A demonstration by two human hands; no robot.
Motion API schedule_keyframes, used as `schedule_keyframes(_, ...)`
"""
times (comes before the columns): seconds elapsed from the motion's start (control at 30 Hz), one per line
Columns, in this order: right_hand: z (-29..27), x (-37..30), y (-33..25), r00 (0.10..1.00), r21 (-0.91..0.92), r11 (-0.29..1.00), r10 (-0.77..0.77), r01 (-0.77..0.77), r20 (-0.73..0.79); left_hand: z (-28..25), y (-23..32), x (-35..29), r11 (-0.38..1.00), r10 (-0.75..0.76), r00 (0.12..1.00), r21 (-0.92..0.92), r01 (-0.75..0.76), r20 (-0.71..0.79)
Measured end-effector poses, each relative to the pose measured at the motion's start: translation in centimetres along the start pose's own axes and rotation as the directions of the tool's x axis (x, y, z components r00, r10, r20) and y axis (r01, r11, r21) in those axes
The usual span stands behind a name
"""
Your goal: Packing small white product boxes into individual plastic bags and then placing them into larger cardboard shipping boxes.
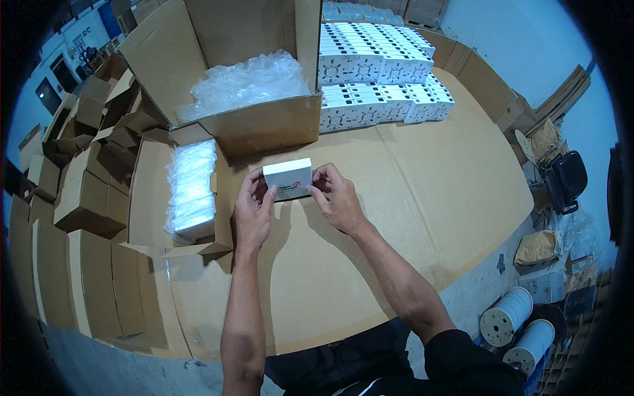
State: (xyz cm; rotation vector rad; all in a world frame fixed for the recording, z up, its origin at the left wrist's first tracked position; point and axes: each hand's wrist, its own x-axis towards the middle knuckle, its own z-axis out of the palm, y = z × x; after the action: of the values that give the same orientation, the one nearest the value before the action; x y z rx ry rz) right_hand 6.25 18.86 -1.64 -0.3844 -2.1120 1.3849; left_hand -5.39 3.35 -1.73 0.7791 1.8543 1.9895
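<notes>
Between my two hands is a small white box (288,178) with a little red mark and dark print on its front. My left hand (252,214) grips its left end, thumb on the front face. On the other end, my right hand (338,201) pinches it with thumb and fingers. Just left of my left hand stands an open cardboard carton (148,191) holding a row of bubble-wrapped packs (191,188). Behind the hands, a larger open carton (271,129) holds loose bubble wrap (251,82).
Stacks of white boxes (376,69) stand at the back right of the cardboard-covered table (422,198). Many brown cartons (92,191) crowd the left side. On the floor at right are cable spools (507,315) and a black chair (566,179).
</notes>
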Motion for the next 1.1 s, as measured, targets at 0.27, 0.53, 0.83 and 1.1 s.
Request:
schedule_keyframes(0.27,-0.6,-0.3,-0.4,0.997,-0.055,0.998,0.038,-0.035,0.06,-0.4,0.1,-0.7,0.998,-0.059,0.998,-0.007,0.059,0.038)
schedule_keyframes(0.53,-0.6,-0.1,-0.4,0.995,-0.105,0.994,0.037,-0.028,0.088,-0.3,0.4,-0.6,0.994,-0.066,0.997,0.084,0.062,0.042)
schedule_keyframes(0.83,-1.9,-0.1,1.0,1.0,-0.323,0.946,-0.009,0.012,0.01,0.5,3.5,-1.1,0.911,0.386,0.894,0.246,-0.33,-0.228)
schedule_keyframes(1.1,-2.4,0.6,1.9,0.989,-0.534,0.834,-0.149,0.139,0.024,0.5,14.3,10.7,0.664,0.514,0.858,0.633,-0.398,0.0)
